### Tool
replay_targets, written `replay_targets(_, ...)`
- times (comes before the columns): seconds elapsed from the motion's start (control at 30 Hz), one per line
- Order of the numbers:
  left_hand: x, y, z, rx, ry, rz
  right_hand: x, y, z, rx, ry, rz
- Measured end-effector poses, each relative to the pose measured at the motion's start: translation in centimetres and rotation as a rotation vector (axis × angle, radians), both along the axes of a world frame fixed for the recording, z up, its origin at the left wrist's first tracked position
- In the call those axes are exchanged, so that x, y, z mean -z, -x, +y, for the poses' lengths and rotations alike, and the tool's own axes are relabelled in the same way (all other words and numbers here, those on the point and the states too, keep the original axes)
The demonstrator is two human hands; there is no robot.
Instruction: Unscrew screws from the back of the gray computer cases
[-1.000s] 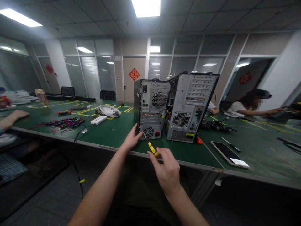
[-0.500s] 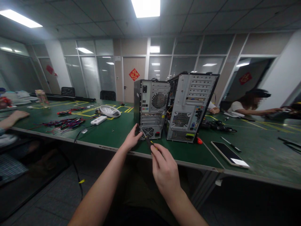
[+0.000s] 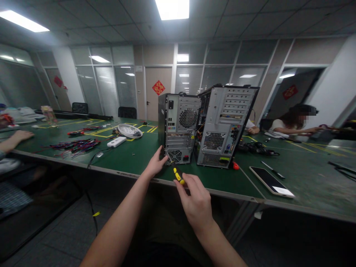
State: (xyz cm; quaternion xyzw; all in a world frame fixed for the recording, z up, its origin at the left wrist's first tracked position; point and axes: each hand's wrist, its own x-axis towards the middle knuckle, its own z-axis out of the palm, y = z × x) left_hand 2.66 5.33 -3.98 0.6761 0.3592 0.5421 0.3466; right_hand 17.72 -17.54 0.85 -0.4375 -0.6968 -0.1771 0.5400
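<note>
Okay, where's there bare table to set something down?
Bare table lies between the phone and far-right black cable. Smaller patch: between the phone and right computer case. Crowded: around the wire pile and white basket.

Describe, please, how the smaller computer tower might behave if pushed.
The smaller computer tower looks stiff, judging by its metal rear panel. Fitted ports and fan suggest some weight. Standing tall and narrow, it might tip if pushed high.

My screwdriver is black and yellow; the bench is green with yellow stripes; the door sign is red with gold characters.
</note>
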Motion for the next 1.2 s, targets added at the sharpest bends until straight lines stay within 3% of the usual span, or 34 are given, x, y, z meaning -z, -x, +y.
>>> replay_targets(0.23, -0.14, -0.08, -0.05, 0.004, 0.001, -0.016, -0.29, -0.18, -0.07, -0.015, -0.025, -0.113)
replay_targets(0.57, -0.46, 0.01, -0.48, 0.005, 0.009, -0.014, 0.02, -0.15, 0.17, 0.022, -0.014, 0.018)
replay_targets(0.8, -0.43, 0.06, -0.37, 0.005, 0.004, 0.007, 0.49, -0.07, 0.35, 0.002, -0.032, -0.062)
replay_targets(1.2, -0.52, 0.12, -0.53, 0.018, -0.006, -0.008, -0.4, -0.08, -0.27, 0.004, -0.014, -0.089)
